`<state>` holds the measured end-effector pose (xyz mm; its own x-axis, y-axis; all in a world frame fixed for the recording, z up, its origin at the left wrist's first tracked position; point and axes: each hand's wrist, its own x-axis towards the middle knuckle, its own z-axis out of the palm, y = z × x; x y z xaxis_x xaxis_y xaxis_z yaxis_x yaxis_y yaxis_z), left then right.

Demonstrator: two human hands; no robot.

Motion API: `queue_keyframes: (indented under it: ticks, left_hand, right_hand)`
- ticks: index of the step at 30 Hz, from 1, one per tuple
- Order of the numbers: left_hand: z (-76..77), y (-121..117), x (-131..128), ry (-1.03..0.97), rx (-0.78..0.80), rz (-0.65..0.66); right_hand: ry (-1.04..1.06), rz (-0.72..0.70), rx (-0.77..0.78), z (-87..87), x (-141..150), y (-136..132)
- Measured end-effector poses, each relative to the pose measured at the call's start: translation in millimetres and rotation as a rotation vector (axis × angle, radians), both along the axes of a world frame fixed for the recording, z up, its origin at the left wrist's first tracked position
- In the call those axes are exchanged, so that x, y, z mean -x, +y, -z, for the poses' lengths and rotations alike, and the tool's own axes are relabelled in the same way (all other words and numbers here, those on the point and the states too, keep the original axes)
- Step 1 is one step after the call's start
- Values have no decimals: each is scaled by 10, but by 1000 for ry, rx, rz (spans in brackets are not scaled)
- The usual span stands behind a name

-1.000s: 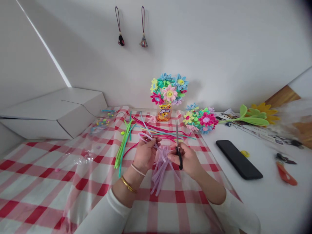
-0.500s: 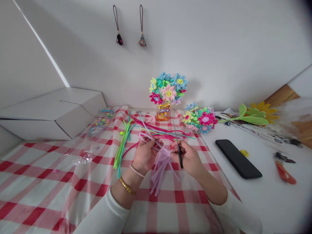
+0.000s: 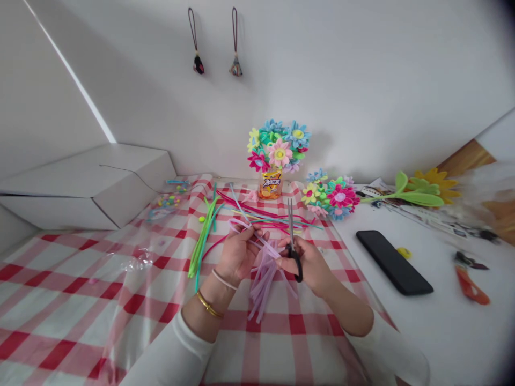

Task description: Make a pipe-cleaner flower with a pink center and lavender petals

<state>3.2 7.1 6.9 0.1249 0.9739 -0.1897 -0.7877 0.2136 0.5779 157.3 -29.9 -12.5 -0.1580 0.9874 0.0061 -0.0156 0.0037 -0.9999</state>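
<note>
My left hand [image 3: 238, 253] is closed around a bundle of lilac pipe cleaners [image 3: 263, 281], whose loose ends fan down over the checked tablecloth [image 3: 72, 289]. My right hand [image 3: 308, 262] grips black-handled scissors [image 3: 292, 236] with the blades pointing up and away, and its fingertips touch the same bundle. Both hands meet at the middle of the table. Loose pink, green and blue pipe cleaners [image 3: 257, 214] lie just beyond the hands.
A can holding pipe-cleaner flowers [image 3: 277, 155] stands at the back, with a flower bunch [image 3: 332, 197] lying to its right. A black phone [image 3: 394, 261], an orange tool [image 3: 471, 285] and a yellow flower [image 3: 426, 192] lie right. A white box [image 3: 88, 185] sits left.
The scissors have tilted back upright from a leftward lean, and my right hand has shifted slightly on the lilac bundle. My left hand has hardly moved.
</note>
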Motion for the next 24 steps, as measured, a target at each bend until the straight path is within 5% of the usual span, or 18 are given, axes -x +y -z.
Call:
queue_keyframes:
  ticks: [13, 24]
  left_hand:
    - [26, 4, 40, -172, -100, 128]
    - [66, 98, 109, -223, -86, 70]
  right_hand:
    - [171, -117, 89, -44, 13, -33]
    - [178, -94, 117, -80, -23, -7]
